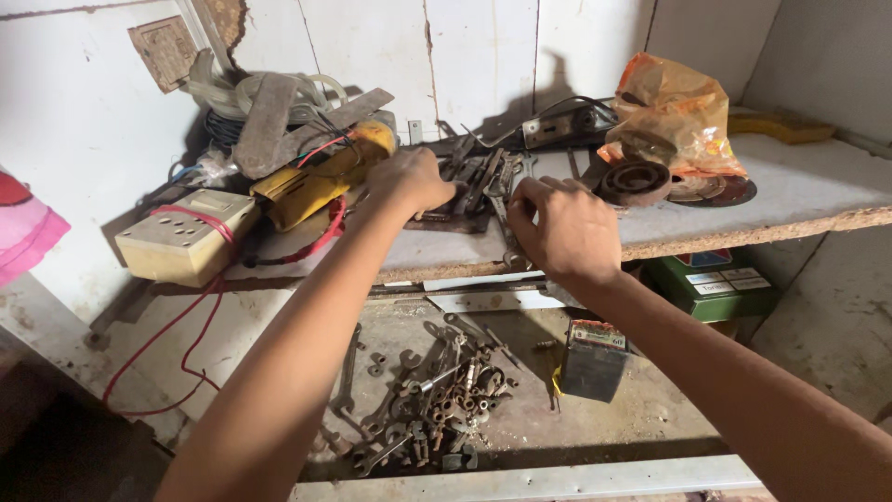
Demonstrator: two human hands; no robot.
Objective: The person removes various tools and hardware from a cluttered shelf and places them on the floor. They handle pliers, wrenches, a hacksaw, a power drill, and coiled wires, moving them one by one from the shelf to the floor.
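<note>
At a cluttered workshop shelf (799,200), I have both hands among a pile of spanners (478,181). My left hand (409,179) rests curled on the pile; whether it grips anything I cannot tell. My right hand (562,228) pinches one spanner (506,218) near the shelf's front edge, beside a rusty wheel (635,181).

**Colours on the workshop shelf**

Yellow power tool (321,181) at far left, beside a cream switch box (186,237) trailing red wire (172,339). Orange plastic bag (674,112) at far right above a rust-brown disc (635,182). Green box (711,286) below; pink cloth (23,232) at left edge.
</note>
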